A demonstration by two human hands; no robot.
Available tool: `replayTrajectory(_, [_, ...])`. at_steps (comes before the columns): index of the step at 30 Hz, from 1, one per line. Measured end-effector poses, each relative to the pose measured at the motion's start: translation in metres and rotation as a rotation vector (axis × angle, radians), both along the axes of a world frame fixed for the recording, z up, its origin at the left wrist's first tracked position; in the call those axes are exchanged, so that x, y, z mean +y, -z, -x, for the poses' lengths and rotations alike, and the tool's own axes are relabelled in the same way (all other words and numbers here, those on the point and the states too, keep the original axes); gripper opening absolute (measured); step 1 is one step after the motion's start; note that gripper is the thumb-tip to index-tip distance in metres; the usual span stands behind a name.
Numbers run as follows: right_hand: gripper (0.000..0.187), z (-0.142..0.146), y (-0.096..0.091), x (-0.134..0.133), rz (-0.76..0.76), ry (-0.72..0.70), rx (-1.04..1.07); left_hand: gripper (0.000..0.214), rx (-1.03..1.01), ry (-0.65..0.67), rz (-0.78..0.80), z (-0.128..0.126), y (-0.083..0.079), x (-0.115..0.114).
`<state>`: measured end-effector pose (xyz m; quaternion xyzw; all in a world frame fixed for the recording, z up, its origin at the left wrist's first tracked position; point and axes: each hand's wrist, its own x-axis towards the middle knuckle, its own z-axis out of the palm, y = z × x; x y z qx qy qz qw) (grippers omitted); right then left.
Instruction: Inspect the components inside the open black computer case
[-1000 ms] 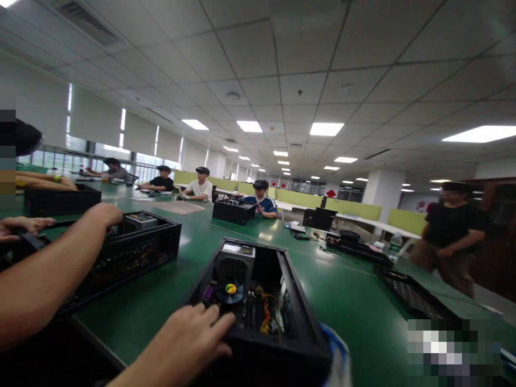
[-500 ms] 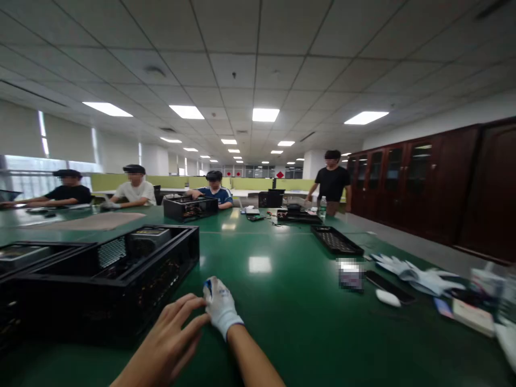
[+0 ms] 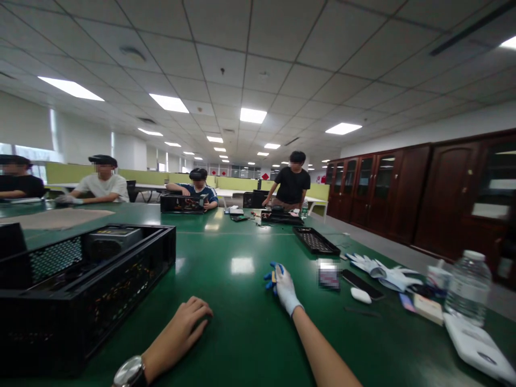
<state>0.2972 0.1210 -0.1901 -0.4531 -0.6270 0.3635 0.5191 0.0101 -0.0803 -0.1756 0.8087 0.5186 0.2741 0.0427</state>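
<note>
My left hand (image 3: 183, 328) is bare, with a round silver watch (image 3: 129, 371) at its wrist. Its fingers are loosely bent and a little apart, with nothing in them, over the green table (image 3: 234, 346). A white glove with blue fingers covers my right hand (image 3: 284, 287), which is further forward and to the right. Between its thumb and fingers shows a small yellow piece (image 3: 274, 277), too small to identify. An open black computer case (image 3: 129, 290) stands to the left of my left hand, with a power supply unit (image 3: 115, 240) inside.
On the right lie a black perforated tray (image 3: 316, 240), white gloves (image 3: 382, 271), a phone (image 3: 363, 284), a white mouse-shaped object (image 3: 360, 295) and a water bottle (image 3: 468, 287). Several people are across the table, one seated behind another computer case (image 3: 183, 203).
My hands have separated: the gloved right hand moved right, and the yellow piece now shows in it. My left hand came away from the glove. The view turned right.
</note>
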Motion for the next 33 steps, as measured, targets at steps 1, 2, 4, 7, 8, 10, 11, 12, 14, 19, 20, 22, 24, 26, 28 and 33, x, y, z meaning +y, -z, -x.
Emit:
replayTrajectory(1, [0.06,-0.005,-0.001,-0.001,-0.004,0.004,-0.005,0.024,-0.016,-0.014,0.019,0.002,0.0,-0.003])
replayTrajectory(2, [0.062,-0.009,-0.002,-0.002,-0.015,0.008,-0.015,0.025,-0.026,-0.026,0.032,0.003,0.0,-0.005])
replayTrajectory(4, [0.057,-0.011,-0.003,-0.005,-0.057,0.021,-0.041,0.025,-0.043,-0.035,0.043,0.003,0.002,-0.005])
replayTrajectory(7, [0.041,-0.008,-0.005,-0.009,-0.109,0.009,-0.078,0.024,-0.069,-0.016,0.043,0.002,0.005,-0.001])
replayTrajectory(8, [0.038,-0.006,-0.005,-0.01,-0.107,-0.01,-0.086,0.025,-0.077,-0.009,0.042,0.002,0.006,0.0])
replayTrajectory(10, [0.039,-0.004,-0.005,-0.011,-0.086,-0.058,-0.09,0.026,-0.089,-0.005,0.047,0.002,0.006,0.001])
replayTrajectory(11, [0.043,-0.003,-0.004,-0.011,-0.075,-0.083,-0.087,0.026,-0.092,-0.003,0.055,0.002,0.006,0.001])
replayTrajectory(12, [0.046,-0.002,-0.004,-0.012,-0.068,-0.105,-0.083,0.026,-0.095,-0.001,0.064,0.002,0.005,0.0])
replayTrajectory(14, [0.049,-0.002,-0.003,-0.012,-0.064,-0.145,-0.084,0.025,-0.093,-0.004,0.084,0.002,0.002,-0.002])
replayTrajectory(19, [0.036,-0.004,-0.001,-0.011,-0.109,-0.174,-0.167,0.022,-0.06,-0.007,0.083,0.0,-0.003,-0.005])
replayTrajectory(20, [0.035,-0.004,0.0,-0.01,-0.128,-0.162,-0.19,0.021,-0.055,-0.005,0.078,0.0,-0.004,-0.005])
replayTrajectory(22, [0.034,-0.004,0.002,-0.008,-0.17,-0.136,-0.237,0.02,-0.048,-0.007,0.074,0.0,-0.005,-0.004])
replayTrajectory(24, [0.033,-0.004,0.005,-0.006,-0.215,-0.116,-0.284,0.02,-0.041,-0.01,0.074,0.0,-0.005,-0.004])
replayTrajectory(26, [0.032,-0.004,0.008,-0.003,-0.262,-0.1,-0.337,0.02,-0.037,-0.01,0.074,0.001,-0.005,-0.004])
replayTrajectory(28, [0.032,-0.004,0.011,-0.001,-0.308,-0.082,-0.399,0.02,-0.034,-0.012,0.072,0.0,-0.005,-0.004])
replayTrajectory(33, [0.037,-0.007,0.019,0.006,-0.42,-0.017,-0.593,0.021,-0.026,-0.023,0.064,0.001,-0.006,-0.005])
